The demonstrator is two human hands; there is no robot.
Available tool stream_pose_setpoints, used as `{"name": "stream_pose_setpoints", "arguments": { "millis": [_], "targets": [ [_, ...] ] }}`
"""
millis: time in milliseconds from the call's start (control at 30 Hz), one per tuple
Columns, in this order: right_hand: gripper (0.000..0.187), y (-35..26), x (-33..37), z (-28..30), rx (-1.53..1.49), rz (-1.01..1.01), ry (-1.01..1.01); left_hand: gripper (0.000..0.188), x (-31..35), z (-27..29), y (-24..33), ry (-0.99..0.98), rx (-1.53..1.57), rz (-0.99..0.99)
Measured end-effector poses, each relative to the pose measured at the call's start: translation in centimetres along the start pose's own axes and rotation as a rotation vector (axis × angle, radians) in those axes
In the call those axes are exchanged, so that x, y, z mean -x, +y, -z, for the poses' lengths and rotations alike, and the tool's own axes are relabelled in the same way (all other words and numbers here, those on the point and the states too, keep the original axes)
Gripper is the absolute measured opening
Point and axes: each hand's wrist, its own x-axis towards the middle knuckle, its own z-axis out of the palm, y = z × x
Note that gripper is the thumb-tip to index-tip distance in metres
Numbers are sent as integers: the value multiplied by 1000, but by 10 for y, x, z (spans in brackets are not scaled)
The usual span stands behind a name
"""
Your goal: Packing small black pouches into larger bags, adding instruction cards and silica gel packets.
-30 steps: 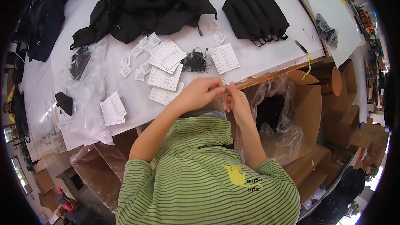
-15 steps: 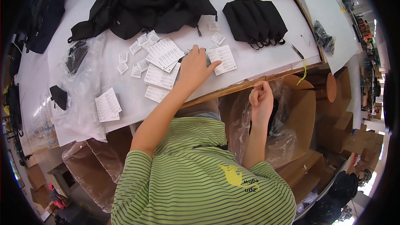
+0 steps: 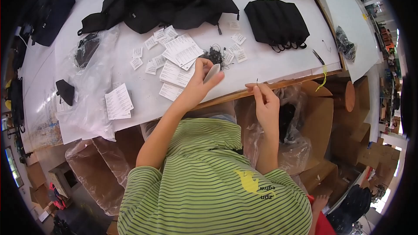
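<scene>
My left hand (image 3: 201,80) is closed on a white printed card (image 3: 211,73), held slightly bent above the table's near edge. Just beyond it lies a tangled heap of thin black strings (image 3: 214,55). My right hand (image 3: 264,100) pinches a short, thin black string (image 3: 257,82) between thumb and fingertip, apart from the left hand. A fanned stack of white printed cards (image 3: 185,48) and further cards (image 3: 175,75) lie left of my left hand. Small white labels (image 3: 150,42) are scattered around them, with several more labels (image 3: 238,39) right of the strings.
A pile of black fabric pouches (image 3: 170,6) fills the far table, with a neat row of black pouches (image 3: 276,21) to its right. Clear plastic bagging (image 3: 93,91) drapes at left. Black snips (image 3: 318,56) lie near the right edge. Cardboard boxes (image 3: 320,117) stand below.
My left hand has lifted the card off the table and drawn it nearer. My right hand has opened from a curl into a pinch, showing the black string. The view has shifted slightly.
</scene>
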Motion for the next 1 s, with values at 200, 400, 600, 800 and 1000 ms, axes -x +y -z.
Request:
{"name": "stream_pose_setpoints", "arguments": {
  "millis": [200, 400, 600, 800, 1000],
  "targets": [
    [30, -26, 1, -30, -811, -362, -326, 21, 47, 0, 13, 2, 147, -5],
    [30, -49, 9, -53, -527, -302, -397, 15, 68, 5, 15, 241, -219, -315],
    [22, -58, 10, -59, -223, -104, -412, 15, 81, 6, 29, 350, -428, -326],
    [18, -58, 12, -64, -143, -29, -411, 14, 86, 8, 25, 372, -514, -324],
    [18, -57, 11, -64, -80, -41, -448, 20, 88, 8, 26, 379, -660, -427]
  ]
}}
